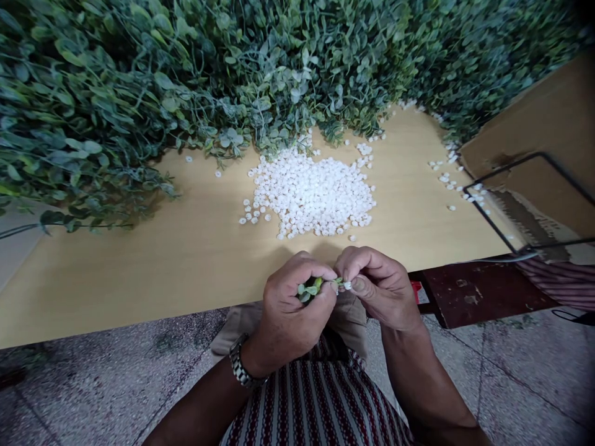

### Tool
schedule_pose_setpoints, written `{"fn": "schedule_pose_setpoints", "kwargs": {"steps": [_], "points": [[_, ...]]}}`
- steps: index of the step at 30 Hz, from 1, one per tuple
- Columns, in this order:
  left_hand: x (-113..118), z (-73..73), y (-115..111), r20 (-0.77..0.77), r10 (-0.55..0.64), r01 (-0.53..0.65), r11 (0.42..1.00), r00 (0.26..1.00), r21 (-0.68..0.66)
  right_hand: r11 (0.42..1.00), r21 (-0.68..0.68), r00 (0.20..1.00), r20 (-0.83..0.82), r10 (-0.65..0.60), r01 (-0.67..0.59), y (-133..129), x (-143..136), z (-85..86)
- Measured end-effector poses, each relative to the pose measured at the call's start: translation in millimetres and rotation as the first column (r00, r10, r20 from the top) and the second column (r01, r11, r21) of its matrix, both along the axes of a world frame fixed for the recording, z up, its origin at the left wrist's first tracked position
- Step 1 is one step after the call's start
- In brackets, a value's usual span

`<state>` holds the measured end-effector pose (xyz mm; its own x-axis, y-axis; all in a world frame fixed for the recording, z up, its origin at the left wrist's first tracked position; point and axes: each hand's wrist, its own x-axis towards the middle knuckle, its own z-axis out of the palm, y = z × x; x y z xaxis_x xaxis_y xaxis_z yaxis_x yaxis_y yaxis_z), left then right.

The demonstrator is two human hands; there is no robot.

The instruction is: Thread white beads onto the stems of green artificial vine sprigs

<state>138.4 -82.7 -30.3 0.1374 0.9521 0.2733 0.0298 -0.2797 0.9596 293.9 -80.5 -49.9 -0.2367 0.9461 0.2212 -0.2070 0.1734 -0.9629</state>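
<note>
Just off the near edge of the table, my left hand (297, 303) is closed around a small green artificial leaf sprig (307, 290), whose leaves poke out between thumb and fingers. My right hand (379, 288) meets it from the right, thumb and forefinger pinched on a small white plastic bead (347, 285) at the sprig's stem end. Whether the bead is fully on the stem cannot be made out. Beyond both hands lies a heap of the same white ring-like beads (320, 195) on the tabletop.
A thick mass of artificial foliage (279, 68) covers the table's back. The wooden tabletop (186, 260) has loose beads scattered at the right. A torn cardboard box (539, 124) and a black wire frame (502, 167) stand there. Below is a dark red stool-like surface (483, 297).
</note>
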Motion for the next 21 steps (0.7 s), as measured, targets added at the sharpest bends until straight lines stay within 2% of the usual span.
{"fn": "schedule_pose_setpoints", "kwargs": {"steps": [10, 21], "points": [[-2.0, -2.8, 2.7, -0.04, -0.047, 0.05, 0.996, 0.998, 0.072, 1.0, 0.005, 0.999, 0.043, -0.025, 0.025, -1.1, -1.2, 0.5], [-3.9, -11.2, 3.0, -0.125, -0.035, 0.059, 0.978, 0.992, 0.198, 0.999, 0.029, 0.998, 0.059, -0.02, 0.018, -0.7, -2.9, 3.0]]}}
